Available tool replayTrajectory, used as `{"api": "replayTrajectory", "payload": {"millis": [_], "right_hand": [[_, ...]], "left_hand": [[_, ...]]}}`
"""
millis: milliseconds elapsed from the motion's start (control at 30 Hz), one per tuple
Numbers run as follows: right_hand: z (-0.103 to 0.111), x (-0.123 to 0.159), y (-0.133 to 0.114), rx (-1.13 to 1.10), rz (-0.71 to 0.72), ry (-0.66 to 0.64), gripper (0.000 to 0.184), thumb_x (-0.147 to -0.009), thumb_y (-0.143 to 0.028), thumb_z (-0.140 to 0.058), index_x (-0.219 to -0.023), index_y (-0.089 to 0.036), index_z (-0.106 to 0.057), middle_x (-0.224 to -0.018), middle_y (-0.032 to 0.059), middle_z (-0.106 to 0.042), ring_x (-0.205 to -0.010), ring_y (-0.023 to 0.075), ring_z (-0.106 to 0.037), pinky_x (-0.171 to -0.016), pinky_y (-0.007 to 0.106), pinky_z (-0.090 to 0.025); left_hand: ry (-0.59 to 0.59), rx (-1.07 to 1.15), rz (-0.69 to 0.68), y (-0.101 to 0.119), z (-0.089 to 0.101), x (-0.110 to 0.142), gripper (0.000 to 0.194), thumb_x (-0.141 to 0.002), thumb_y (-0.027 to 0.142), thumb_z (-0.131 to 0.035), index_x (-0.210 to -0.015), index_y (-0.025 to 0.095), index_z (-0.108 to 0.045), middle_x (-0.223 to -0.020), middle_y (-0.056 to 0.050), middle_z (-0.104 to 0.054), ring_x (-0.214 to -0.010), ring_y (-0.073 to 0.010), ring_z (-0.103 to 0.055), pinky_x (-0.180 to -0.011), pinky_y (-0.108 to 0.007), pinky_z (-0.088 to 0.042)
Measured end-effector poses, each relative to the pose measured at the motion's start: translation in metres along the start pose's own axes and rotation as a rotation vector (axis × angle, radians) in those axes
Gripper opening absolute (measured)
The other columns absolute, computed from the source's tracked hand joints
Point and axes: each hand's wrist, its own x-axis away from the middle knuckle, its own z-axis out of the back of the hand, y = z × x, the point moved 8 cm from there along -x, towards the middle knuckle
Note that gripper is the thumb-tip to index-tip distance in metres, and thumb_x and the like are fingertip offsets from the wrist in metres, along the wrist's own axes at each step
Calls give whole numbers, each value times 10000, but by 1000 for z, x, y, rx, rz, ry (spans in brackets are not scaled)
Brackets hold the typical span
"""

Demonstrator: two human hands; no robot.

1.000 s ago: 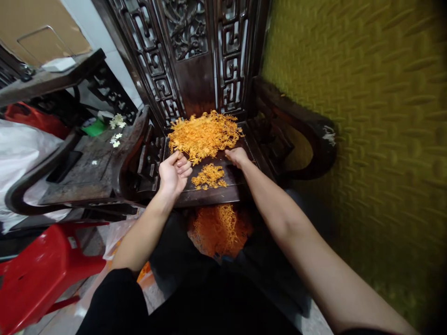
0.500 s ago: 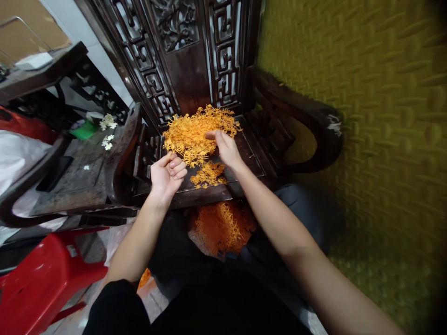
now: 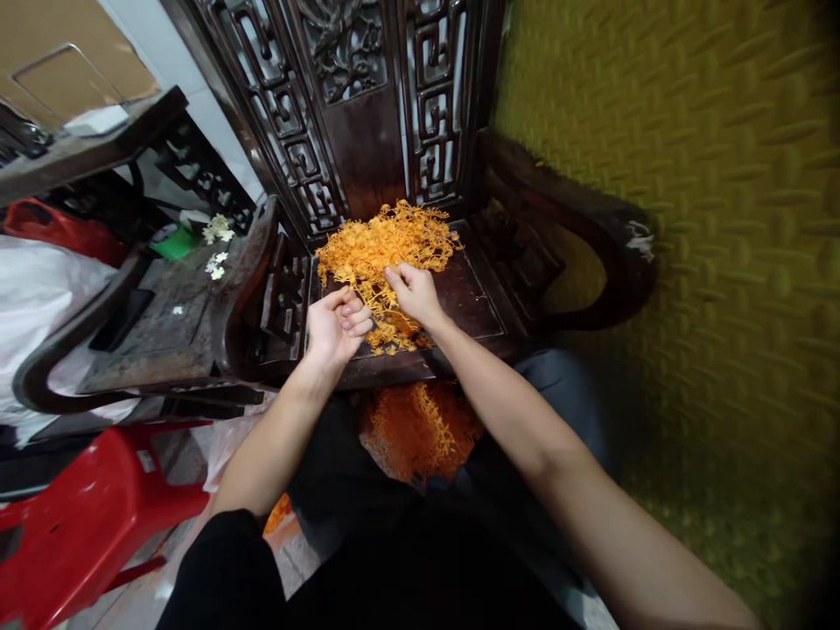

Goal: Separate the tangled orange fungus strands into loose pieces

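A heap of orange-yellow, branching plastic sprigs (image 3: pixel 381 241) lies on the dark wooden chair seat (image 3: pixel 473 302). My left hand (image 3: pixel 338 325) is closed at the heap's front left edge, thumb against curled fingers, pinching an orange sprig that is mostly hidden. Just to its right, my right hand (image 3: pixel 415 296) has thumb and forefinger pressed together on orange sprigs at the front of the heap. Between and below both hands, a smaller clump (image 3: pixel 397 337) spreads toward the seat's front edge.
Below the seat, between my knees, a bag (image 3: pixel 413 429) holds more orange pieces. Carved armrests (image 3: pixel 630 262) flank the seat. At left are a second wooden chair with pale flowers (image 3: pixel 215 262), a white sack (image 3: pixel 45 289) and a red plastic stool (image 3: pixel 92 499). A textured yellow-green surface (image 3: pixel 722 219) fills the right.
My right hand has come down and toward me, its fingers closing from a looser pose to a pinch. My left hand has shifted slightly right. The whole view has also shifted a little.
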Motion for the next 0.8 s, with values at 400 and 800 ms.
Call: {"api": "replayTrajectory", "payload": {"millis": [400,800], "right_hand": [[24,12,126,-265,-578,48,159,-788,-253,-614,-653,-178,-573,-485,-41,-446,-424,81,-354,-420,210,-246],[28,3,93,-366,-503,-25,132,-766,-197,-584,-765,-143,-704,-823,112,-761,-788,191,-712,-764,308,-543]], "left_hand": [[2,-11,-83,29,11,9,299,-970,145,-393,-674,182,-406,-517,86,-254,-354,-46,-248,-352,-184,-147],[-70,20,-21,25,3,2,301,-978,166,-410,-678,186,-400,-527,77,-268,-365,-54,-249,-358,-193,-150]]}}
